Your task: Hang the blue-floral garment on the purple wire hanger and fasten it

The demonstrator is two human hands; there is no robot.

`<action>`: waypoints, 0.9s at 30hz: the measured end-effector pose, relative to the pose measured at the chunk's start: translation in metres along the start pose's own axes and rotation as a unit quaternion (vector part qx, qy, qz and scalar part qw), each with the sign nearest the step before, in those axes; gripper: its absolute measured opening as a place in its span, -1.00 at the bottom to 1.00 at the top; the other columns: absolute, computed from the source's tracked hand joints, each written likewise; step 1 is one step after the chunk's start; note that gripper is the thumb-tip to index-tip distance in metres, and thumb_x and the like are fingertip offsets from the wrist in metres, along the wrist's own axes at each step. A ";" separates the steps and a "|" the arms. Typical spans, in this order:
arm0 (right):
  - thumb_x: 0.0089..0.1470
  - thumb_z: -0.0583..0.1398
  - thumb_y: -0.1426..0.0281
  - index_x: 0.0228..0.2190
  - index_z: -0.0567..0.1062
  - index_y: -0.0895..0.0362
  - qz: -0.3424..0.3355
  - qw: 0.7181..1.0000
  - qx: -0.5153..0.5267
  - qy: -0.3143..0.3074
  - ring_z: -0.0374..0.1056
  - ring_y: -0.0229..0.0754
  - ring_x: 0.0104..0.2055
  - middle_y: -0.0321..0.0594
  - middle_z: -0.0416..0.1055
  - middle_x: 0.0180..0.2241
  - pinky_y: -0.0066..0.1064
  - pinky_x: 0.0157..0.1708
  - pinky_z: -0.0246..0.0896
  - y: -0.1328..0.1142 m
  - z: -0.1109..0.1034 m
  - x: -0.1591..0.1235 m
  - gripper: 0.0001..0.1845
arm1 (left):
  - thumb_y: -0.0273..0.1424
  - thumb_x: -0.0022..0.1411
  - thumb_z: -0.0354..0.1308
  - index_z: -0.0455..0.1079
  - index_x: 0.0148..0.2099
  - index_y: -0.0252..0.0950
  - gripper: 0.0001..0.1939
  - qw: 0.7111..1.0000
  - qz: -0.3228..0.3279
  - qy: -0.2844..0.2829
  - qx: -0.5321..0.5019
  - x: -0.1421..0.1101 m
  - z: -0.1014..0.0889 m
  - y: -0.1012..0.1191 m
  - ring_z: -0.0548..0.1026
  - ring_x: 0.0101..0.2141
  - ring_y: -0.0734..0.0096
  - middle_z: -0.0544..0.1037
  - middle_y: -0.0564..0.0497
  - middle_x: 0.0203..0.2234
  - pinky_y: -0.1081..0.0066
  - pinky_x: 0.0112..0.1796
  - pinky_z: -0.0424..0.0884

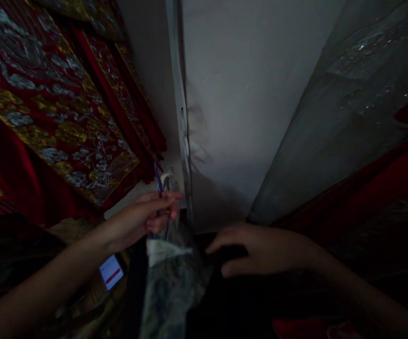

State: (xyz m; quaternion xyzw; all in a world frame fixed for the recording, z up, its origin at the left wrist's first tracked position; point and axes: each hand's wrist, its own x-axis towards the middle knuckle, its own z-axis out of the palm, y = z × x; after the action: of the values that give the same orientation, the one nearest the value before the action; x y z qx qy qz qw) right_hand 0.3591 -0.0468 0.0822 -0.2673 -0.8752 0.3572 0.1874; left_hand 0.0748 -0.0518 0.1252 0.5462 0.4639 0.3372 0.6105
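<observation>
My left hand (161, 210) is closed, its thumb and fingers pinched on a purple cord (160, 183). Below that hand hangs a clear plastic bag (170, 287) with a pale band near its top and darker, unclear contents. The cord runs down to the bag's upper part. To the right of the bag, apart from it, my right hand (239, 245) hovers with thumb and fingers spread and nothing between them. The picture is dark and slightly blurred.
Red cloth with gold and silver embroidery (73, 103) hangs at the left. A pale panel (246, 94) stands ahead, beside plastic-covered material (366, 70) at the right. A lit phone (111, 271) lies at lower left. Red fabric (313, 328) shows at the bottom right.
</observation>
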 end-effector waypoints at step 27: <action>0.10 0.21 -0.11 -0.21 0.59 0.13 0.056 0.873 0.148 0.462 0.55 0.03 -0.23 -0.02 0.59 -0.31 -0.23 -0.31 0.45 0.077 -0.142 0.114 -0.44 | -0.35 0.41 -0.02 0.34 0.21 -0.28 -0.62 0.773 0.268 0.216 0.533 0.084 -0.009 -0.068 0.52 -0.31 0.23 0.53 -0.03 -0.37 0.30 -0.24 0.39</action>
State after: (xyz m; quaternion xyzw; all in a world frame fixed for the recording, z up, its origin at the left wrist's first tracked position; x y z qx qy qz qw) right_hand 0.3689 0.1423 0.1379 -0.4198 -0.6092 0.3279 0.5874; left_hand 0.0890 0.0167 0.0420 0.7987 0.5241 0.2954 -0.0095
